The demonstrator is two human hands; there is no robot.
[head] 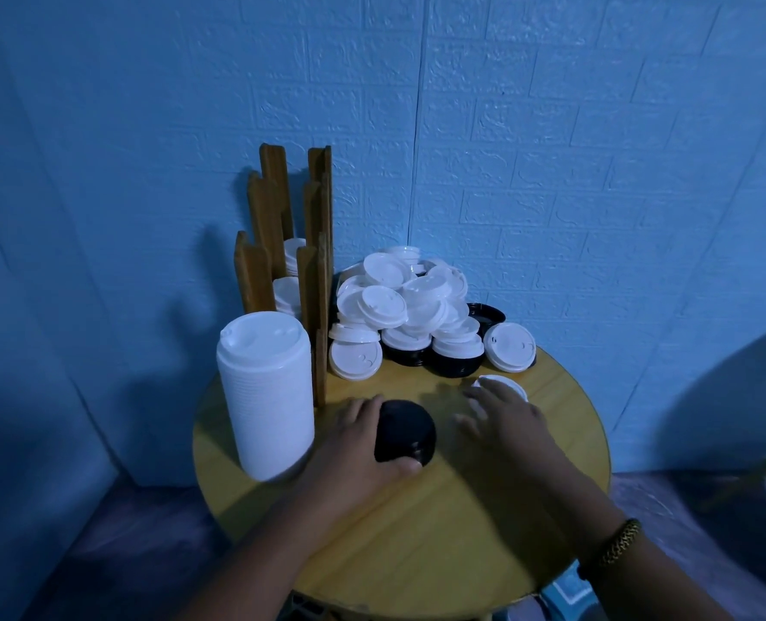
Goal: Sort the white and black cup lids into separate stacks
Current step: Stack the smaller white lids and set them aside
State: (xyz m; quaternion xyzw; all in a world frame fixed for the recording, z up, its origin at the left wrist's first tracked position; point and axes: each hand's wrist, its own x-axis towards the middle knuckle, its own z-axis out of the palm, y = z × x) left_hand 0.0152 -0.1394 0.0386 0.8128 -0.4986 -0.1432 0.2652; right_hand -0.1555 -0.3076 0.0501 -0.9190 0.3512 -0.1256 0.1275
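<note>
- The tall white lid stack (264, 396) stands upright at the left edge of the round wooden table (417, 531).
- Just right of that stack, the left hand (354, 441) grips the black lids (405, 430), thumb and fingers curled round them.
- Farther right of it, the right hand (506, 419) is spread wide over a single white lid (502, 382); motion blur hides whether it touches.
- Behind the stack rises a wooden holder (282, 244), with the mixed lid pile (412, 307) to its right.

The left hand (363, 437) grips black lids (405, 428); the right hand (506, 419), fingers spread, partly covers a white lid (504, 382).
</note>
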